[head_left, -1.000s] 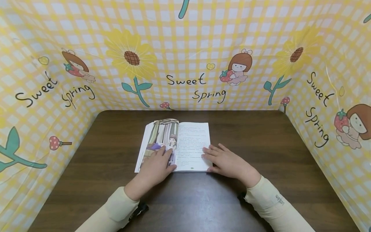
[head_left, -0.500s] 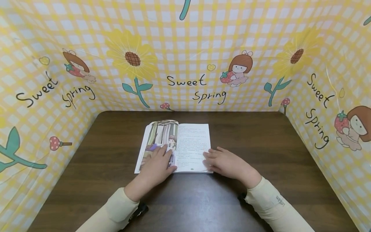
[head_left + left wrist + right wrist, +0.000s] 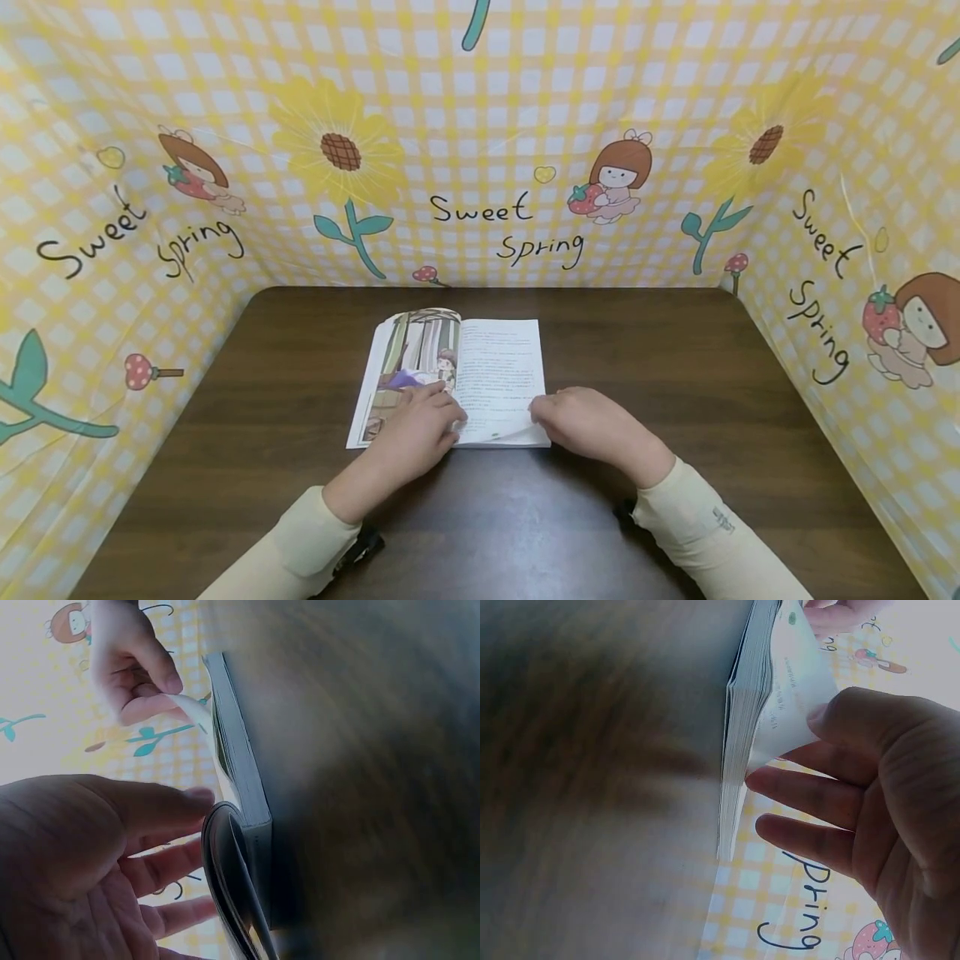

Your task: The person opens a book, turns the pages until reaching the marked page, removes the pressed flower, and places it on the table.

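An open book lies on the table, an illustration on its left page and printed text on its right. My left hand rests on the lower part of the illustrated page, its fingers reaching the spine. In the left wrist view, its thumb and spread fingers lie along the curved pages. At the lower right corner, my right hand pinches a page between thumb and forefinger. That corner is lifted off the thick stack of pages beneath, while the other fingers stay beside the book's edge.
The dark wooden table extends around the book. A yellow checked cloth with flowers and lettering hangs along the back and both sides. Dark straps show at the wrists below the pale sleeves.
The right hand's fingers have gone from lying spread on the right page to pinching its lower corner, which has risen. The left hand's fingers have shifted right, toward the spine.
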Available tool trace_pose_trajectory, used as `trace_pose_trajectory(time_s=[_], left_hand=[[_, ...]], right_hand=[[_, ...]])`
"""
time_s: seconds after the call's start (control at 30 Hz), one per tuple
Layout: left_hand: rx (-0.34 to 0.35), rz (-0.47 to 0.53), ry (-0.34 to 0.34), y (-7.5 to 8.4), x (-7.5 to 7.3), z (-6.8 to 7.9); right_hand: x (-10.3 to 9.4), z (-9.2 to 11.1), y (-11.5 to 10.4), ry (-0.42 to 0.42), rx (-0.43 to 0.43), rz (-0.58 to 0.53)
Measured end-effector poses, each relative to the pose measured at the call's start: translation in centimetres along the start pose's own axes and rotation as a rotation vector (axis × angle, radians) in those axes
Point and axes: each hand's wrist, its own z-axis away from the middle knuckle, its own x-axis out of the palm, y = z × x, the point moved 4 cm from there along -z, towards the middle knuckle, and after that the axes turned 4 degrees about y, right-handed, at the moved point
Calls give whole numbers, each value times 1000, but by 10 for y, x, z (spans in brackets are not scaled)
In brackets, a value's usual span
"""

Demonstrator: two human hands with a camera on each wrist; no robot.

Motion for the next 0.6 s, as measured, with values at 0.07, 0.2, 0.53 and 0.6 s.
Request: trace_pose_trajectory(time_s=[0.07,0.2,0.53,0.6], left_hand=[[-4,1,-20,1,0,0],[-21,-9,-60,2,2,0],[14,-34,-40,4,4,1],[14,-26,-21,4,3,1]], right_hand=[[-2,0,0,8,11,1],[-4,0,0,35,6,12],[-12,-2,0,202,-55,69],[-14,-2,-1,232,-70,80]])
